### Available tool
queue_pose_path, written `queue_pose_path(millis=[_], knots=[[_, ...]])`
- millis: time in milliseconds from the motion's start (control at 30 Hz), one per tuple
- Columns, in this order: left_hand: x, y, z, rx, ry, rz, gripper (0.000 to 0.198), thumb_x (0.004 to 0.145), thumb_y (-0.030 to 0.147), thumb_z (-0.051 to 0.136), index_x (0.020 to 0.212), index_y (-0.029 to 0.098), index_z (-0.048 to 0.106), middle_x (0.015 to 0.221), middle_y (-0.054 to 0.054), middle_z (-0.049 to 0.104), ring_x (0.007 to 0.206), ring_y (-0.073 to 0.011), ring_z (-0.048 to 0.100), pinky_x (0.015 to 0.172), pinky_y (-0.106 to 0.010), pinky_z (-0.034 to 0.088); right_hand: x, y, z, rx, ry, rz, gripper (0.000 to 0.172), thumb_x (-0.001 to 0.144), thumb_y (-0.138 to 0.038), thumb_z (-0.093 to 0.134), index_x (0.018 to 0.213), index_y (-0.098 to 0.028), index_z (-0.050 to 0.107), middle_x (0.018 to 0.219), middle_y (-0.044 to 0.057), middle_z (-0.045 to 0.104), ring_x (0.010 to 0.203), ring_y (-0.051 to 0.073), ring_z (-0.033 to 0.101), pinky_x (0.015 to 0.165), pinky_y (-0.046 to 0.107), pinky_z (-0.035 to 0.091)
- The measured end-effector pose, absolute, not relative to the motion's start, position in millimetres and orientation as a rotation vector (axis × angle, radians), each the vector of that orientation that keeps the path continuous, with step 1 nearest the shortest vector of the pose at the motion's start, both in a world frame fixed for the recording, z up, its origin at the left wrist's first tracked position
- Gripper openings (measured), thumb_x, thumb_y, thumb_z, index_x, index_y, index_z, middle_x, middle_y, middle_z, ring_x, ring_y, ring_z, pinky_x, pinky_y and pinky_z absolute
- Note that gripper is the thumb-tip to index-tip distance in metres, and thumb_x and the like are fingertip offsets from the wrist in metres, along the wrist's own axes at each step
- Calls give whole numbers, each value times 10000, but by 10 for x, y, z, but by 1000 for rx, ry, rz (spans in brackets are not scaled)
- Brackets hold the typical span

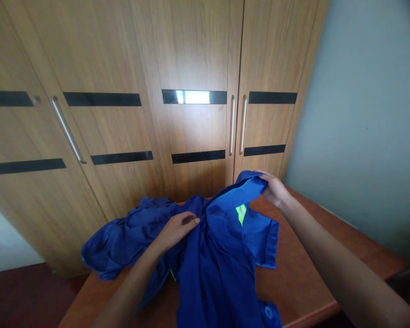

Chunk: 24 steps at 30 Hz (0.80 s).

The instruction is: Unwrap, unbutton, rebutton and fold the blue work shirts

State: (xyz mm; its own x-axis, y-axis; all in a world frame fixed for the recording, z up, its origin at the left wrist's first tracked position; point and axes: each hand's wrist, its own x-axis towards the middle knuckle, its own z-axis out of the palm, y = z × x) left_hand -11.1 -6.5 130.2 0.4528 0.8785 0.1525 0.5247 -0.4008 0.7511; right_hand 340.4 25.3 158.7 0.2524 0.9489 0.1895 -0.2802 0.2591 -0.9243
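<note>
One blue shirt (222, 255) on one brown table (310, 273); two hands, left hand (177, 228) and right hand (275, 189). One wardrobe (130, 54) beyond: three bar handles (68, 130), eight black strips (101, 99).

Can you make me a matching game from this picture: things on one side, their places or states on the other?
1 left hand
2 right hand
3 table
4 wardrobe

a holds up an edge of the blue shirt
b shut wooden doors behind
c rests on the blue shirt
d reddish-brown, under the blue shirt

Pairs: 1-c, 2-a, 3-d, 4-b
</note>
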Motion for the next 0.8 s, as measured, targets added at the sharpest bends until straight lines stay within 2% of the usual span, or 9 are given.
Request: queue_pose_path(millis=[100,200,367,533,600,700,800], knots=[[-35,-24,1269,2196,1221,681,333,828,433,513,982,185,675,975,-50,721,901,-221,656,809,-291,480,3390,286,1519,-947,-1012,1029,388,680,-235,650,1066,-212,633,851,14,715,771,175,658,678,271,533],[43,82,1239,2320,1309,624,301,852,379,458,946,196,679,957,-34,726,891,-194,659,790,-262,475,3378,310,1440,-1086,-1175,927,343,734,-295,610,1053,-178,655,940,56,723,857,203,662,747,301,530],[128,242,1184,2364,1522,532,337,826,468,494,882,209,703,922,-60,734,871,-236,671,717,-289,479,3485,336,1451,-1189,-1260,798,282,760,-345,599,952,-173,712,1000,52,720,934,212,639,836,317,500],[205,350,1247,2406,1714,486,205,796,292,503,775,228,696,868,-54,732,866,-247,677,708,-297,477,3637,329,1601,-1241,-1488,718,362,812,-398,564,1070,-183,698,1049,54,713,931,210,648,841,328,506],[202,386,1356,2405,1822,529,246,827,260,444,836,227,687,903,-72,725,882,-254,673,729,-317,482,3710,312,1689,-1313,-1661,544,351,846,-381,518,1076,-185,697,1079,58,705,980,215,641,880,333,493],[171,392,1598,2422,1941,622,329,896,271,340,1024,234,641,1015,-95,699,949,-267,652,796,-363,477,3796,273,1837,-1526,-1938,105,298,868,-295,477,1008,-195,720,1074,67,703,1054,225,615,943,333,448],[154,349,1836,2528,1985,698,355,930,284,289,1142,240,571,1120,-100,654,996,-283,628,844,-407,462,3798,236,1976,-1813,-2058,-289,298,894,-279,444,1011,-216,710,1053,85,702,1031,240,625,895,333,456]])
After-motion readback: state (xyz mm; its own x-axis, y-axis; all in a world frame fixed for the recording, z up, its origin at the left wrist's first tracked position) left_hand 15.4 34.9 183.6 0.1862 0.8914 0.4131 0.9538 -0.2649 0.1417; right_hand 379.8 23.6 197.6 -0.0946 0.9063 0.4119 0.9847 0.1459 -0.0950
